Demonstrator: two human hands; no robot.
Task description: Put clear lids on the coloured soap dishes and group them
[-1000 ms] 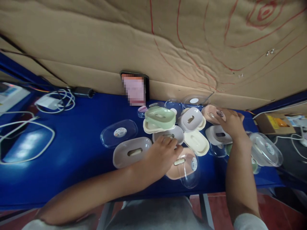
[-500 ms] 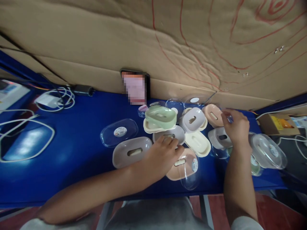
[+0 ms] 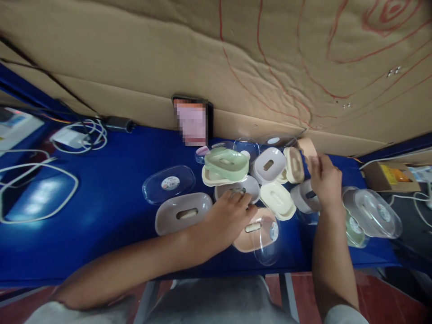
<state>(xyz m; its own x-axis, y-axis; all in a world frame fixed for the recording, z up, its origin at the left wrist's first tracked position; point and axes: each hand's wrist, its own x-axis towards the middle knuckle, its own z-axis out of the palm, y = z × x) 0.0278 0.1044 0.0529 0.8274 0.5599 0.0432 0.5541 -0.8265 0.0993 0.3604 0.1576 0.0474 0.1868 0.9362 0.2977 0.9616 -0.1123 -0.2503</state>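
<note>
My right hand (image 3: 325, 177) is closed on a peach soap dish (image 3: 306, 148), tilted up on edge at the back right. Beside it lies a cream oval tray (image 3: 294, 165). My left hand (image 3: 232, 213) has its fingers curled over a grey soap dish (image 3: 251, 186), with the fingertips inside by its slot. Close around it are a peach soap dish (image 3: 243, 240) partly under a clear lid (image 3: 268, 254), a cream tray (image 3: 277, 200) and a mauve slotted dish (image 3: 184, 213). A grey slotted dish (image 3: 303, 198) is partly hidden by my right hand.
Green dishes (image 3: 227, 163) and a lilac dish (image 3: 269, 165) sit behind. A clear lid (image 3: 168, 183) lies left; a lidded dish (image 3: 376, 211) stands right. A phone (image 3: 191, 120) leans on the cardboard wall (image 3: 135, 67). White cables (image 3: 97, 135) and a small box (image 3: 388, 175) flank the dishes.
My right hand has moved slightly left and tipped the peach dish up, uncovering the cream tray. My left hand stays almost in place.
</note>
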